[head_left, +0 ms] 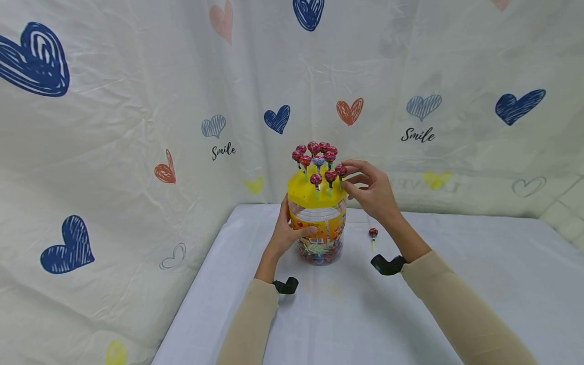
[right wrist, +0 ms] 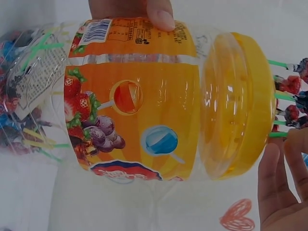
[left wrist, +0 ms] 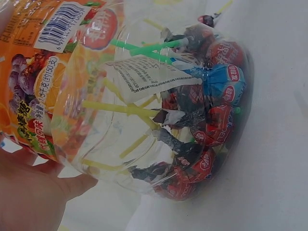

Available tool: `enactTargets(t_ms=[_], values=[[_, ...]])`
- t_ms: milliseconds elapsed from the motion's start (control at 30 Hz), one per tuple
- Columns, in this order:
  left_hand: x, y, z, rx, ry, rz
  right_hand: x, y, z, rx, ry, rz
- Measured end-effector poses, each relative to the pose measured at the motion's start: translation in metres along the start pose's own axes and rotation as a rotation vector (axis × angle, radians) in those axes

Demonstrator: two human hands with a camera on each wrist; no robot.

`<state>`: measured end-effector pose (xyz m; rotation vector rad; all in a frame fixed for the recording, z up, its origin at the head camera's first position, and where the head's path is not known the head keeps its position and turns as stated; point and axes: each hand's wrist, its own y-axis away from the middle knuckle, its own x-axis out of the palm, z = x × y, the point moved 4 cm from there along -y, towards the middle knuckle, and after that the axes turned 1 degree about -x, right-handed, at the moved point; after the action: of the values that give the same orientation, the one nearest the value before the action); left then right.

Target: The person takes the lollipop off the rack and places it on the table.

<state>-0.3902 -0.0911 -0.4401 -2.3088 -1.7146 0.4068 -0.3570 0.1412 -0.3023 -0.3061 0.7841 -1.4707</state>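
A clear plastic jar (head_left: 338, 238) with an orange fruit label stands upright on the table, wrapped lollipops (left wrist: 224, 84) lying in its bottom. Several red-wrapped lollipops and one blue one (head_left: 318, 160) stand stick-down in its yellow lid (head_left: 312, 197). My left hand (head_left: 288, 234) grips the jar's left side, its thumb across the label. At the lid's right edge, my right hand (head_left: 373, 191) pinches a red lollipop (head_left: 340, 170) whose green stick is at the lid's top. Whether that stick is seated in a hole is hard to tell.
One loose red lollipop (head_left: 373, 232) with a yellow stick lies on the white-covered table (head_left: 333, 324), right of the jar. Behind the table hangs a white curtain (head_left: 388, 66) printed with hearts. Both wrists wear black camera mounts (head_left: 388, 264).
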Motion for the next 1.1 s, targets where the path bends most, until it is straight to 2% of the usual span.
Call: enactTargets(t_ms=[400,633,1100], values=[[0.000,0.000,-0.001,-0.005,-0.006,-0.006,0.002,-0.003,-0.001,0.003,0.044,-0.007],[0.001,-0.001,-0.001,0.003,0.007,0.002,0.001,-0.007,0.002,-0.037,0.055,-0.028],[0.000,-0.001,0.000,-0.004,0.009,0.003,-0.012,-0.012,0.014,-0.108,-0.008,-0.056]])
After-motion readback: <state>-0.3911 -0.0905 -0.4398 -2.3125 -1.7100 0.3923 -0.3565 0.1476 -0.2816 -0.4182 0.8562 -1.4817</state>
